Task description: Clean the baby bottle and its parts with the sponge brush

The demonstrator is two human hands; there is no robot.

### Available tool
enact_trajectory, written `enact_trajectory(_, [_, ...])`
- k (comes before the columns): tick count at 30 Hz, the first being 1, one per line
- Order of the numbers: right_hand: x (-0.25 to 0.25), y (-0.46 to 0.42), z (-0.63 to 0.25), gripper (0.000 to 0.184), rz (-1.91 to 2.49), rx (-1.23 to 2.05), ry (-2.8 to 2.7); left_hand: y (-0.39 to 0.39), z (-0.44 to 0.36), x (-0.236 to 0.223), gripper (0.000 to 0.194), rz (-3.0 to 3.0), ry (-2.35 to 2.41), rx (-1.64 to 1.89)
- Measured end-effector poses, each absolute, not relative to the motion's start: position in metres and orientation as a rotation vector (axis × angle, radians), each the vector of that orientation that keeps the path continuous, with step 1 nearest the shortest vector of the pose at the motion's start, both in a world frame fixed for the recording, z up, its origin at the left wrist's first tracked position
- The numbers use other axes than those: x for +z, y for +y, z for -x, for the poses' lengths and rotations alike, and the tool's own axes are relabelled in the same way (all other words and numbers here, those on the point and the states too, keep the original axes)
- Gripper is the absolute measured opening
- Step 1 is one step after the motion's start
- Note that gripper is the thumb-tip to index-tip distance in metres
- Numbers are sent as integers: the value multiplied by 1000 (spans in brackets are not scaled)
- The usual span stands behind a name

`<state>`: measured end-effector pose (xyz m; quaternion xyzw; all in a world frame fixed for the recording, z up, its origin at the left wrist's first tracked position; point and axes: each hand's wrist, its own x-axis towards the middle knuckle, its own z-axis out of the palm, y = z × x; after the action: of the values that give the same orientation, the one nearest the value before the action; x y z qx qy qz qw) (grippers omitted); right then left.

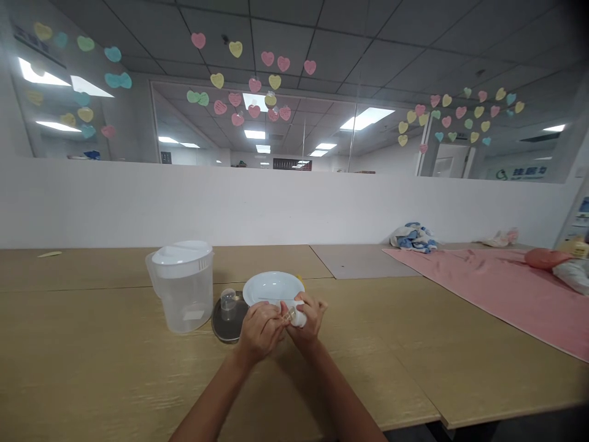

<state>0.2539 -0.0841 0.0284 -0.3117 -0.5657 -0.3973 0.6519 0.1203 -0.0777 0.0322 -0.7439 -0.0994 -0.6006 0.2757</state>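
Just in front of a white bowl [275,283], my two hands meet over a small white and clear piece [299,317] that looks like a little bottle. My right hand [309,320] is closed around its white part. Against the clear end, my left hand [261,329] is closed with its fingers bent; whether it grips that end or something else is hidden. Left of the hands, a clear plastic cup [228,305] stands on a dark round tray [225,335], which the bowl and my left hand partly cover.
A translucent lidded pitcher [184,294] stands left of the tray. The wooden table [115,368] runs to a white wall. Right lies a pink cloth [497,282], with a bundled blue and white cloth [414,237] behind. A thin yellowish strip [50,253] lies far left.
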Motion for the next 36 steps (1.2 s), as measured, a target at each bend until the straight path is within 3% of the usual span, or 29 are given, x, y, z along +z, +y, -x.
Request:
enact_trajectory(20, [25,-76,-248,47,379,-640,-1530,-61,-98,34,6,2100,-344,-1763])
enact_trajectory(25, [24,-78,-248,44,438,-658,-1512,-60,-96,33,6,2074,-375,-1714])
enact_trajectory(30, [22,-81,-247,41,589,-548,-1247,-61,-103,23,30,2230,-604,-1711])
enact_trajectory(36, [25,-83,-242,34,815,199,-887,-64,-108,20,59,2620,-788,-1653])
